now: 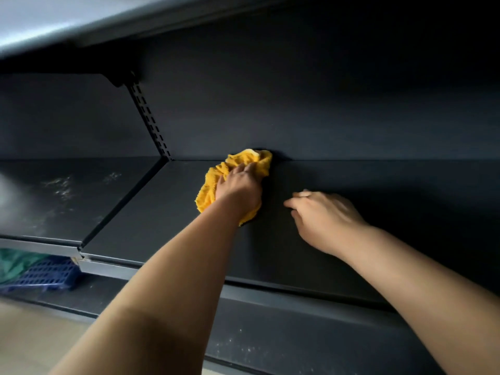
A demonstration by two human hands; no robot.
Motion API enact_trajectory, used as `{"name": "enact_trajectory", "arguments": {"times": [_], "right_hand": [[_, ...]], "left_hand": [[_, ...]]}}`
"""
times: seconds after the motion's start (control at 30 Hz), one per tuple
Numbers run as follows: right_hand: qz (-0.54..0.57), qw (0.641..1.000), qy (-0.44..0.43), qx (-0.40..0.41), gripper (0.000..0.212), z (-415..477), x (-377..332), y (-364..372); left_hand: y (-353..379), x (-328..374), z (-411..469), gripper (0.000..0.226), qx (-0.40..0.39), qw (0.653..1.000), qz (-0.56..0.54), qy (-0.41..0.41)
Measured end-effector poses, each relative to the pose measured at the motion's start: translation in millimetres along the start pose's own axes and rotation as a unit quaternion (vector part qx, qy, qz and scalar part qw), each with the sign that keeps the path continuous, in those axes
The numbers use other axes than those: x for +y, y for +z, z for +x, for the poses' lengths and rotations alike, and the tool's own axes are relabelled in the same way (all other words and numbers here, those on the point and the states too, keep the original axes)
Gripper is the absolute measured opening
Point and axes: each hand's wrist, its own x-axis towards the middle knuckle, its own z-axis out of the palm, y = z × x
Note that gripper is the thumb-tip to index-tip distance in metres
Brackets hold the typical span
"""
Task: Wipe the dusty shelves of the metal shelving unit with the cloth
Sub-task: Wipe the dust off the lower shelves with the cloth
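Note:
My left hand (pixel 239 186) presses a crumpled yellow cloth (pixel 216 182) flat on the dark metal shelf (pixel 151 212), far back near the rear panel. The cloth's far end touches the back wall. My right hand (pixel 323 217) rests on the same shelf just right of the cloth, fingers curled loosely and holding nothing. The shelf section to the left (pixel 62 193) carries pale dust smears.
A slotted upright (pixel 150 123) stands at the joint between the two shelf sections. Another shelf (pixel 81 20) hangs overhead. Below at left, a blue perforated crate (pixel 46 274) holds green fabric. The lower shelf (pixel 270 342) shows dust specks.

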Motion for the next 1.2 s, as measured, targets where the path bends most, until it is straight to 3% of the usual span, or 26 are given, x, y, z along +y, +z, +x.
{"name": "enact_trajectory", "arguments": {"times": [0.3,0.7,0.83,0.93,1.2], "right_hand": [[0.019,0.998,-0.009,-0.06,0.042,35,-38,12],[0.052,0.995,-0.037,-0.073,0.042,41,-20,22],[0.117,0.991,-0.051,-0.032,0.039,21,0,20],[0.097,0.994,-0.045,0.001,0.043,-4,20,17],[0.053,0.996,0.035,0.071,0.049,-83,100,-10]], "left_hand": [[-31,-104,40,0.058,0.026,0.987,0.005,-0.16],[-46,-147,-47,0.058,0.046,0.971,0.021,-0.232],[-41,-134,-82,0.056,0.044,0.976,0.033,-0.209],[-35,-109,-101,0.058,0.032,0.983,0.031,-0.178],[-1,25,-132,0.059,-0.002,0.999,0.021,-0.034]]}}
